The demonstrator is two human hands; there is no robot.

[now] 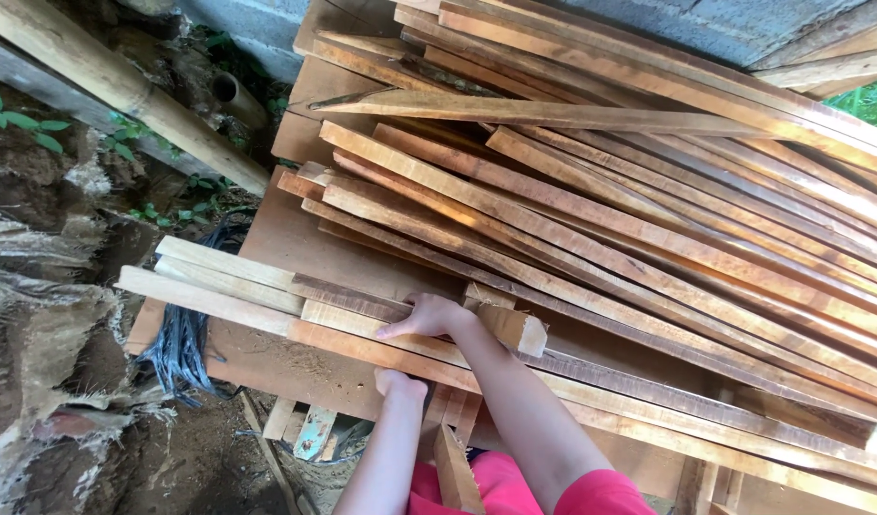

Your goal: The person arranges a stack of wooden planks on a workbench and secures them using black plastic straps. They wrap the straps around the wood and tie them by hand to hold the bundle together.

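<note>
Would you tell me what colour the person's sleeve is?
Bright pink sleeve, shown in the head view.

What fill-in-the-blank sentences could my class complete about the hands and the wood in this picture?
1. The right hand rests on top of the long wooden ____ lying nearest the person.
2. The left hand grips the near ____ of the slats.
3. The slats lie on a flat brown ____.
4. The person's clothing is ____.

Missing words: slats; edge; board; pink

Long pale wooden slats (267,310) lie flat, stacked.
</note>
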